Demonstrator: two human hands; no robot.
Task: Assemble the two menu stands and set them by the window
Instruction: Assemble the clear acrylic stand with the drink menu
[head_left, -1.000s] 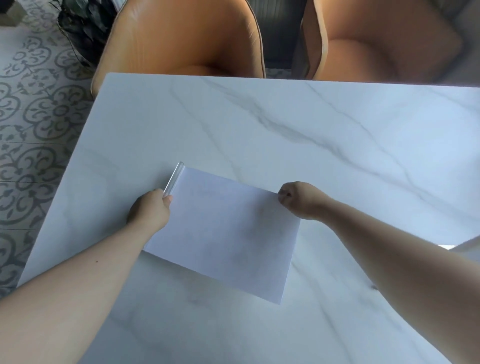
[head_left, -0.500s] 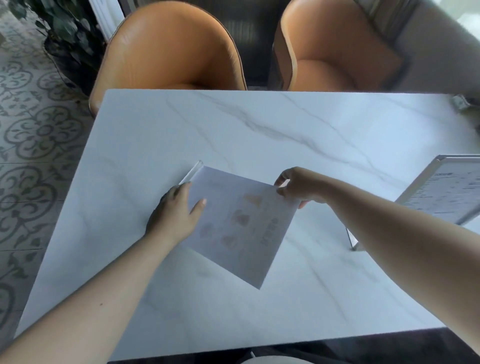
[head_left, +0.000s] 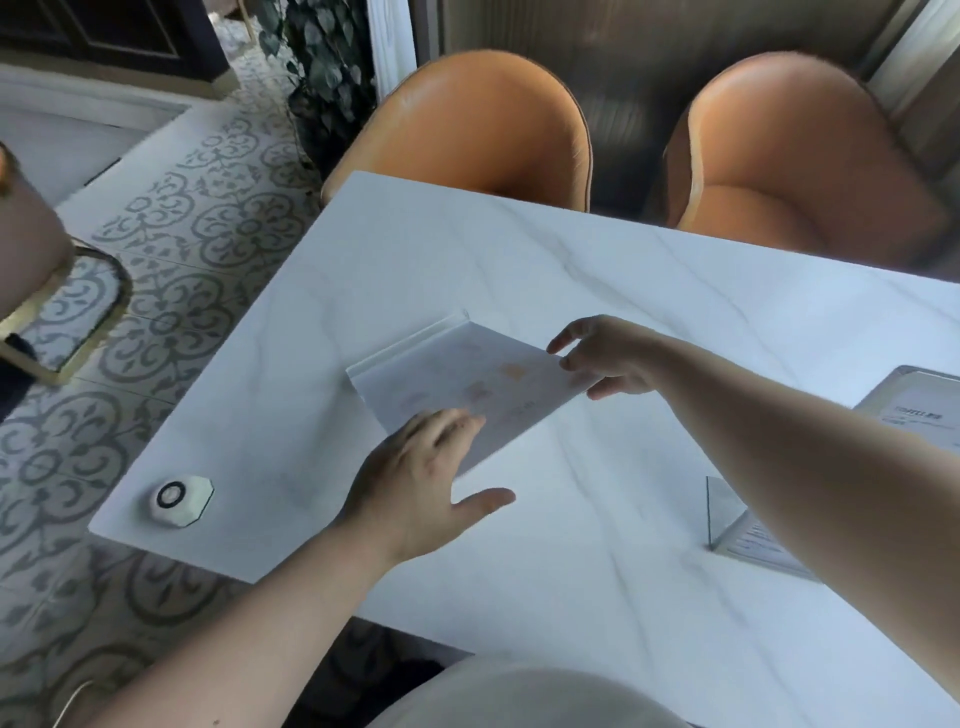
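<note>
The head camera looks down on a white marble table (head_left: 597, 519) with two orange chairs (head_left: 467, 124) tucked in at its far side.

Near the middle of the table lies a clear menu stand (head_left: 410, 345) with a printed menu sheet (head_left: 467, 395) in it. The sheet shows faint orange and brown pictures, blurred too much to read. The clear edge of the stand shows along the far-left side of the sheet.

The left hand (head_left: 421, 483) rests at the near corner of the sheet with its fingers spread and laid flat on the paper, thumb out to the side over the bare table. It presses rather than grips.

The right hand (head_left: 608, 356) is at the sheet's right corner. Its fingers are loosely curled, with the thumb below and the fingers above the paper's edge; whether they actually pinch the sheet cannot be told.

At the right edge of the picture, partly hidden behind the right forearm, a second menu stand (head_left: 737, 540) sits on the table, well apart from the first, with a printed sheet in it.

A small white call button (head_left: 182, 499) with a dark ring sits near the table's left corner. A leafy plant (head_left: 322, 62) stands on the patterned tile floor (head_left: 171, 249) beyond the table.
</note>
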